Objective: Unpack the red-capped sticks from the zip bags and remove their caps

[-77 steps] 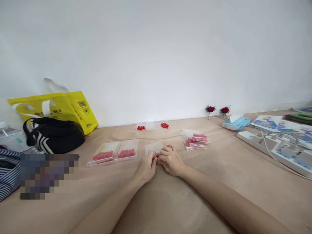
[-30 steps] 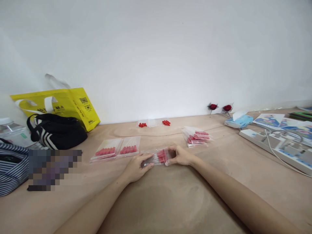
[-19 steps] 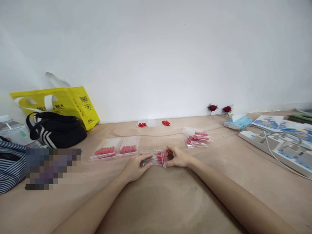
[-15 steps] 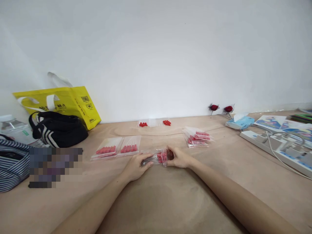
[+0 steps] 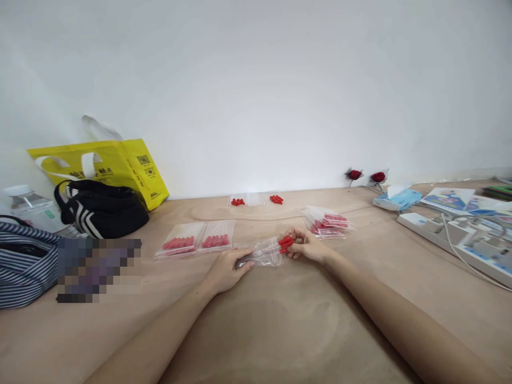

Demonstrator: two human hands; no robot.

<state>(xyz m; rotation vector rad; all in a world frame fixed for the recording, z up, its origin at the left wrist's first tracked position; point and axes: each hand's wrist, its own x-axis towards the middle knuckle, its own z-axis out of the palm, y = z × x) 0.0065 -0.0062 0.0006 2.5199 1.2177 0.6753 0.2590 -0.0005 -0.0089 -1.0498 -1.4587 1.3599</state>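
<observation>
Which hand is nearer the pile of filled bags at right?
Right. The right hand is just short of the pile of filled bags; the left hand is well to its left.

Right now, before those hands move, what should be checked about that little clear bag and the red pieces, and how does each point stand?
1. The left hand pinches one end of the clear bag: ok.
2. The right hand grips red pieces at the bag's other end: ok.
3. Bag mouth open or sealed: cannot tell.
4. Number of red pieces held: cannot tell.
5. Two filled bags lie flat on the table, apart from both hands: ok.
6. The stack of bags beside the right hand is untouched: ok.
</observation>
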